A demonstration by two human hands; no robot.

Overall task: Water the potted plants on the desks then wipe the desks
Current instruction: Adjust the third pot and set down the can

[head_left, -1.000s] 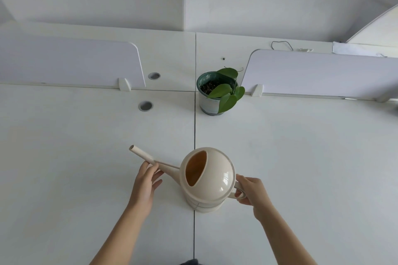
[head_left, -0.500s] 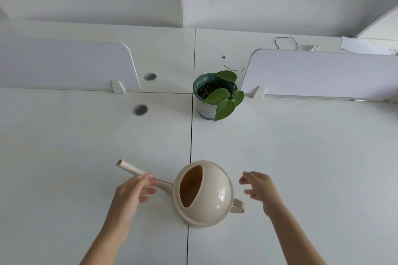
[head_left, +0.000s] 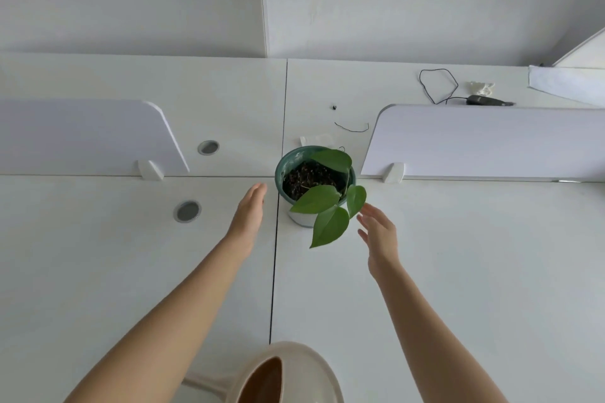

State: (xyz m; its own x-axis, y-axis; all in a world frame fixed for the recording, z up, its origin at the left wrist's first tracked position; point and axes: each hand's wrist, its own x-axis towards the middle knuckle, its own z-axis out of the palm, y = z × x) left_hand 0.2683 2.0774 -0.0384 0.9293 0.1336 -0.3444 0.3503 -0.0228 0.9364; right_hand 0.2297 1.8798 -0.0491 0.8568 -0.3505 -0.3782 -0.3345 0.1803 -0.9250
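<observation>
Both hands have left the cream plastic dome-topped watering can point(head_left: 294, 373), which a second ago they held by handle and spout, and now stretch across the white tabletop point(head_left: 131, 271) toward the round green-rimmed ceramic pot with its heart-shaped green leaves point(head_left: 284, 163). The left hand point(head_left: 248, 213) hovers flat and released just beside the pot's left wall, not touching it. The right hand point(head_left: 379, 232), fingers spread and holding nothing, is just beside the lowest hanging leaves. The pot stands at the far edge of the tabletop, right of the dark seam point(head_left: 274, 255) between two desks and in the gap between two pale partition screens point(head_left: 82, 137). The can sits unheld at the near edge. Watering appears not yet begun. The reach suggests the pot will be drawn closer first, and the wiping is still to come.
</observation>
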